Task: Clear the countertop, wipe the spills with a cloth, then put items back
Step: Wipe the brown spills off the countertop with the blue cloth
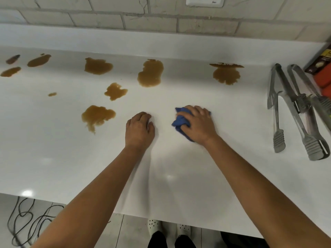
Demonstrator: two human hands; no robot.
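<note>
A white countertop [179,167] carries several brown spills: one near the front left [97,115], one at the middle back [150,73], one at the back right [226,74], others further left. My right hand [199,123] presses a crumpled blue cloth [180,120] onto the counter, right of centre. My left hand [140,128] rests on the bare counter beside it, fingers curled under, holding nothing. The nearest spill lies a short way left of my left hand.
Two metal tongs [293,106] lie on the counter at the right, with orange and brown packages [322,68] behind them at the edge. A tiled wall with a socket [205,1] backs the counter. Black cable [26,224] lies on the floor, lower left.
</note>
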